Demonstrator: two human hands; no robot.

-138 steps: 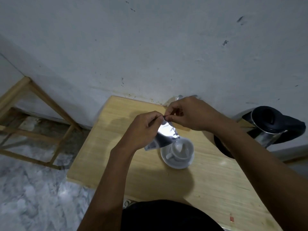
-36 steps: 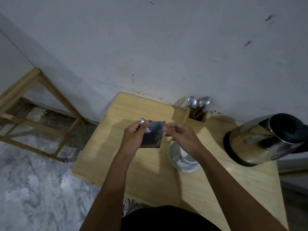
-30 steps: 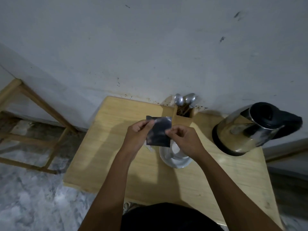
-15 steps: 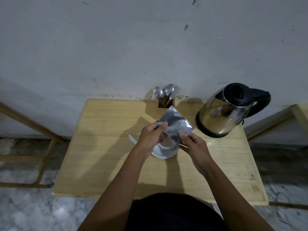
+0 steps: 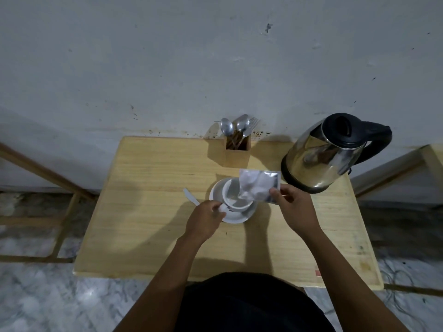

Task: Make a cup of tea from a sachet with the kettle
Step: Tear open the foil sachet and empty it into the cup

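So, only the head camera here. The right hand (image 5: 293, 207) has the silver foil sachet (image 5: 259, 188) pinched at its lower right corner, tipped so its left end hangs over the white cup (image 5: 236, 197). The left hand (image 5: 206, 216) has its fingers curled together at the cup's near left side, probably on the handle, which is mostly hidden. The cup sits on a white saucer (image 5: 249, 212) mid-table.

The sachet looks feather-light, crinkly and floppy, so pinching a corner or edge is the way to go. The cup is likely ceramic, so breakable, and best steadied by its handle.

Count: one sachet, one cup, one saucer, one steel kettle (image 5: 321, 154) at the far right, one wooden cutlery holder (image 5: 237, 152) by the wall with two spoons and a fork showing, and one torn strip (image 5: 190, 196) left of the saucer.
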